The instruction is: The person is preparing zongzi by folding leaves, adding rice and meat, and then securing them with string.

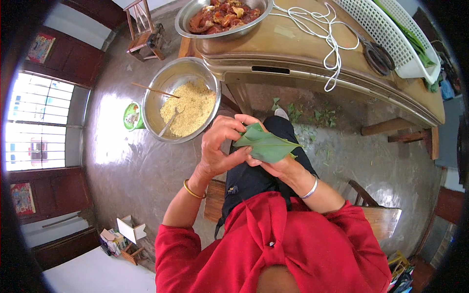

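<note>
A folded broad green leaf (269,144) lies across both hands above my lap, its pointed tip towards the right. My left hand (223,143), with a gold-coloured bangle, pinches the leaf's left end between thumb and fingers. Beneath the leaf, my right hand (278,166), with a silver-coloured bangle, supports and grips it; most of its fingers are hidden. Whether the fold holds anything cannot be seen. To the left of my hands is a metal basin (152,119) of yellowish grain (194,110), with a spoon (168,123) and a wooden stick (155,90) in it.
A metal bowl of raw meat pieces (223,18), white string (331,36), scissors (379,58) and a white plastic basket (384,27) with long green leaves stand on the table (293,42). Leaf scraps (324,115) litter the floor below. A green container (132,116) stands left of the basin.
</note>
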A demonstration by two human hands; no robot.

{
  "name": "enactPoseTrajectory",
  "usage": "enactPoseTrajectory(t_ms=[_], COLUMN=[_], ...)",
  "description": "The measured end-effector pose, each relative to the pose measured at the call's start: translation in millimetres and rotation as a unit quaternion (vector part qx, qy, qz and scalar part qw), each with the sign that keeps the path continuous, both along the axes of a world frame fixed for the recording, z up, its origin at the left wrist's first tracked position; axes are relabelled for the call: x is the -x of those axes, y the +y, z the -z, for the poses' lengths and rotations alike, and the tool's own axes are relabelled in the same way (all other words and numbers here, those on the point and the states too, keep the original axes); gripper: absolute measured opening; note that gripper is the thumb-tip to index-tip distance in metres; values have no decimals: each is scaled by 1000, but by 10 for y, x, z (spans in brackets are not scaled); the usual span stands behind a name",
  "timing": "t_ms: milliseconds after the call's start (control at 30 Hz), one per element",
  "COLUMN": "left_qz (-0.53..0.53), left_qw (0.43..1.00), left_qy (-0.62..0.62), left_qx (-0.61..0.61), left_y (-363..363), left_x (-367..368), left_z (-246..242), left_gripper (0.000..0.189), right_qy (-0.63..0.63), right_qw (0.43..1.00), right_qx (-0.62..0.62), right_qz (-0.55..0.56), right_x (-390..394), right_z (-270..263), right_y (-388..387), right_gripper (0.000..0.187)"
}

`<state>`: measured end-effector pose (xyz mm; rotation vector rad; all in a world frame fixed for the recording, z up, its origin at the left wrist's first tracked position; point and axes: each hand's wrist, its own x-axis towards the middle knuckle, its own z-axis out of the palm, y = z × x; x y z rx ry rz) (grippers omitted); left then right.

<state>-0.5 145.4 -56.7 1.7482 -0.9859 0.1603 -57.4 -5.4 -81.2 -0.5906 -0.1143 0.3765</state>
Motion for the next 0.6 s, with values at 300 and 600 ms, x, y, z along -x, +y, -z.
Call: enactPoseTrajectory(t_ms=[300, 600], left_qz=[-58, -58], left_qw=[993, 959], left_qy=[49, 213], left_qx=[85, 179], left_y=[-53, -99], left_x=[133, 340], left_z=[148, 245], left_gripper=[30, 26], right_qy=[39, -99], right_qw=[999, 994], right_qx=[-37, -53], right_qz=[-4, -10], right_x=[13, 102], right_z=[-25, 41], right_y=[21, -54], right_gripper=[56, 66])
